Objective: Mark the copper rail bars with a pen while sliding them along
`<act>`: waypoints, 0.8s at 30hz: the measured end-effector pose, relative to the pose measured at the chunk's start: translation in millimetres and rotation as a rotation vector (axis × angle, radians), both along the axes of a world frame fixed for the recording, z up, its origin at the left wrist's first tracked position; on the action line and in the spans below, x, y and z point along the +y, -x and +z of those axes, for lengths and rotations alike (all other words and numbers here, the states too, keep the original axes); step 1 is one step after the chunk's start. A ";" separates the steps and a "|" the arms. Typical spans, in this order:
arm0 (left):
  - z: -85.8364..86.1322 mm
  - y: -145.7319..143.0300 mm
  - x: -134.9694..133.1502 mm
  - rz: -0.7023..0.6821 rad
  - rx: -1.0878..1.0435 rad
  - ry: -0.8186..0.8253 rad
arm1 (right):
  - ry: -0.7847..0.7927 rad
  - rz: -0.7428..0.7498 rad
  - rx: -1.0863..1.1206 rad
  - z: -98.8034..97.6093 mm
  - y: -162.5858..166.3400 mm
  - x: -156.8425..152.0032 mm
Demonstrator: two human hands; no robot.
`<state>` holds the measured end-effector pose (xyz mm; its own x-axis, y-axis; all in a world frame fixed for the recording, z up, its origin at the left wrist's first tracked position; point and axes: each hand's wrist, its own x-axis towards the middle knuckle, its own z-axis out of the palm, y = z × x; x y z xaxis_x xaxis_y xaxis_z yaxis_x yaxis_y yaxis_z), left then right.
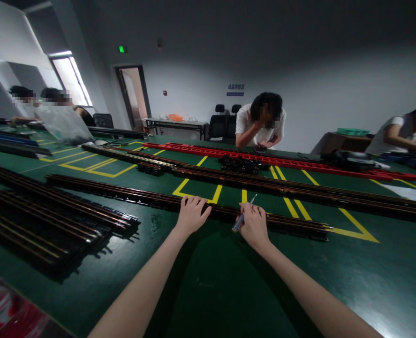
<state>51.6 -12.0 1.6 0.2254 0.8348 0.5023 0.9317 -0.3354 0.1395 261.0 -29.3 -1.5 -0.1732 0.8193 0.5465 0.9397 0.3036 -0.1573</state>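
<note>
A long black rail (pixel 295 225) with copper-coloured strips lies across the green table in front of me. My left hand (pixel 192 216) rests palm down on it, fingers stretched out and a little apart. To the right, my right hand (pixel 255 227) is closed around a small screwdriver (pixel 238 222). Its see-through handle points down toward me and its thin shaft sticks up past the fingers. That hand also lies over the rail and hides part of it. Whether the screwdriver touches the rail I cannot tell.
Several similar rails (pixel 46 225) are stacked at left. Behind mine run longer rails (pixel 264 183), a black bundle (pixel 241 164) and a red ladder-like frame (pixel 299 164). A person (pixel 260 119) sits opposite; others work at both sides. A clear bag with red contents (pixel 11 310) is at lower left.
</note>
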 end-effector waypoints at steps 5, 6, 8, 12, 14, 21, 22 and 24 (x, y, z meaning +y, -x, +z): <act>2.3 -0.4 -0.9 0.007 -0.020 0.032 | -0.017 -0.028 0.052 -0.8 -1.5 0.1; 2.6 -0.4 -0.9 0.012 -0.028 0.040 | -0.022 -0.045 0.059 -1.4 -3.1 0.2; 2.9 -0.2 -0.7 0.022 -0.040 0.046 | -0.045 -0.063 0.061 -2.5 -6.5 0.1; 1.8 -0.1 1.0 0.032 -0.039 0.049 | -0.117 0.026 0.032 -3.2 -8.3 -1.2; 0.7 -0.1 2.0 0.033 -0.032 0.044 | -0.123 0.062 0.023 -3.2 -6.6 -1.2; -1.1 0.4 0.6 0.033 -0.021 0.020 | -0.066 -0.032 -0.009 -3.9 -3.9 2.5; -0.8 0.4 0.3 0.031 -0.023 0.024 | -0.058 -0.039 -0.006 -3.5 -3.4 2.2; 0.1 0.5 -0.2 0.027 -0.027 0.030 | -0.045 -0.047 0.013 -2.5 -1.9 1.0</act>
